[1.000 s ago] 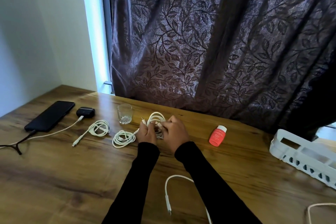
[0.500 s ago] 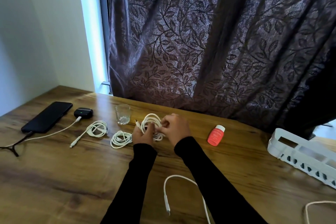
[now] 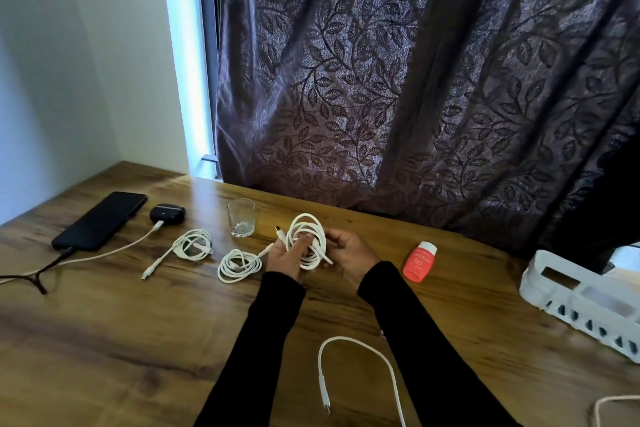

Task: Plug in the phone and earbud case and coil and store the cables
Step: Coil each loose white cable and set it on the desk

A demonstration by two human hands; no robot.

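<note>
Left hand: left hand [image 3: 284, 257] at the table's centre, fingers curled through a white coil [image 3: 306, 241] and holding it up off the wood.
Right hand: right hand [image 3: 348, 255] just at 3 o'clock of the coil, fingers curled at the loops' edge, seemingly pinching the tail end; exact contact is hard to tell.
Phone: phone [image 3: 100, 220] lies at 9 to 10 o'clock of the hands, a dark cable in its near end; judged plugged in.
Case: earbud case [image 3: 167, 213] just right of the phone, a white plug in it and a small green light showing; judged plugged in.
Done coils: two coils lie at 9 o'clock of the hands, coil one [image 3: 193, 246] farther and coil two [image 3: 239, 264] nearer, its end running toward the left hand.
Left to coil: loose cable [image 3: 360, 371] at 6 o'clock; another cable end [image 3: 614, 409] at 4 o'clock by the frame edge.
Storage: white tray [image 3: 585, 302] at 3 o'clock, no cables visible in it; storing looks not yet begun.
Progress: plugging done, coiling about midway.
</note>
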